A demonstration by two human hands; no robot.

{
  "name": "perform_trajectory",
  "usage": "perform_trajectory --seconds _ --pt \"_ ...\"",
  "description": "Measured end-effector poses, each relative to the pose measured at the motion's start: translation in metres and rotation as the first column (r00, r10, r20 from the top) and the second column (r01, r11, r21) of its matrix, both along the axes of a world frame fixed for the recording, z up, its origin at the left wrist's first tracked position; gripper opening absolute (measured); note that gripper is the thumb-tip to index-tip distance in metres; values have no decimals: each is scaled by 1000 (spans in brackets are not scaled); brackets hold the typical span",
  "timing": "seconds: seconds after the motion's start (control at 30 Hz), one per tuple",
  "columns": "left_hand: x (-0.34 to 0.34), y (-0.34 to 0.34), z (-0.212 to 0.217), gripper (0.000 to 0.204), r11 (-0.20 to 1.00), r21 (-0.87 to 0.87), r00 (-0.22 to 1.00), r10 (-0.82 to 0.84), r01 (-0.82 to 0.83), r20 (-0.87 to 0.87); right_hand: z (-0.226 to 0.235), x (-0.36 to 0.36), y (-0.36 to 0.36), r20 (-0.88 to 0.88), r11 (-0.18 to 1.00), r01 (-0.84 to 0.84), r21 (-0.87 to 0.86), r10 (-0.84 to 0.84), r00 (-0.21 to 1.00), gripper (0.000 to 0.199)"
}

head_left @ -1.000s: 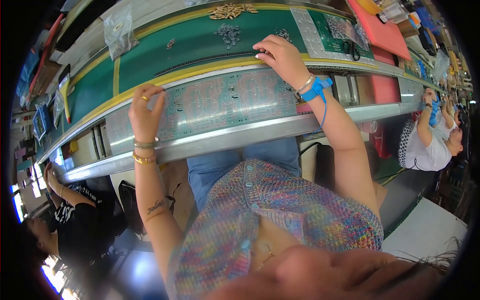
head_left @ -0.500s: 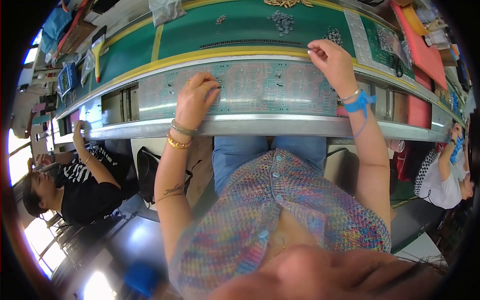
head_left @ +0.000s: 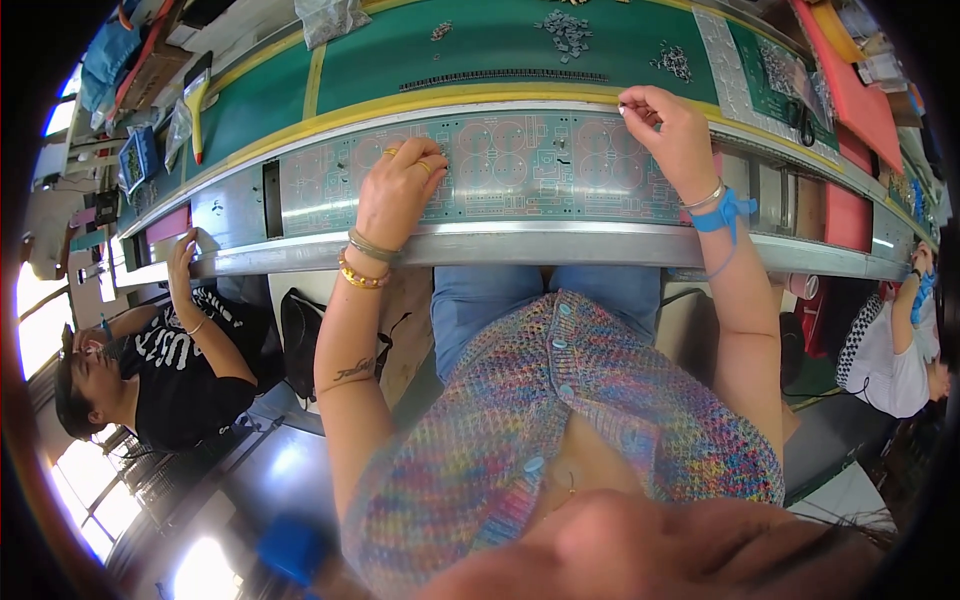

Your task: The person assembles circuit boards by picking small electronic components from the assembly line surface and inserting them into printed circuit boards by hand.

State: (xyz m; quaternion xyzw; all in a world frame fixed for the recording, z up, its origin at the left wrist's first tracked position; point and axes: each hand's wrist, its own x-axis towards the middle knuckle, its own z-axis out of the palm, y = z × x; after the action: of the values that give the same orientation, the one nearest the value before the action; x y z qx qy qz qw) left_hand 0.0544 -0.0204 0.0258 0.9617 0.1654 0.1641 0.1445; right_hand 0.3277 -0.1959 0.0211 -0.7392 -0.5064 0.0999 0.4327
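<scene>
A long green circuit board [head_left: 500, 170] with red printed outlines and a few small dark parts lies in a metal track in front of me. My left hand [head_left: 402, 188] is over its left half, thumb and fingers pinched together at the board's surface; anything between them is too small to name. My right hand [head_left: 668, 138] is held above the board's right end near the yellow edge strip, thumb and forefinger pinched; whatever tiny piece they hold cannot be made out. A row of small black components [head_left: 503, 78] lies on the green mat just beyond.
On the green mat [head_left: 440, 62] lie a pile of grey parts [head_left: 566, 36] and a pile of small metallic parts [head_left: 674, 62]. A yellow-handled brush [head_left: 196, 100] is at the left. The metal rail [head_left: 520, 245] runs along my side. A co-worker [head_left: 190, 350] sits at the left, another [head_left: 890, 350] at the right.
My right hand has drawn slightly back toward me from the row of black components. My left hand has shifted a little right, fingers curled tighter. Another board has slid closer along the track from the left.
</scene>
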Motion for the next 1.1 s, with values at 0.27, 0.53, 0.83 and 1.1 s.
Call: perform_trajectory --seconds 0.27,0.53,0.83,1.1 --pt "-7 44 10 12 940 -295 965 220 -171 143 13 -29 -9 41 995 -95 20 94 995 14" --pt "22 91 -7 11 969 -152 964 220 -197 152 2 -50 -11 153 969 -246 -5 243 958 15" --pt "27 92 -11 12 978 -33 969 207 -205 133 -12 -49 -3 204 961 -273 -38 275 940 15" --pt "27 90 -12 12 978 -13 969 210 -210 130 -17 -48 -1 221 964 -264 -35 265 938 14"
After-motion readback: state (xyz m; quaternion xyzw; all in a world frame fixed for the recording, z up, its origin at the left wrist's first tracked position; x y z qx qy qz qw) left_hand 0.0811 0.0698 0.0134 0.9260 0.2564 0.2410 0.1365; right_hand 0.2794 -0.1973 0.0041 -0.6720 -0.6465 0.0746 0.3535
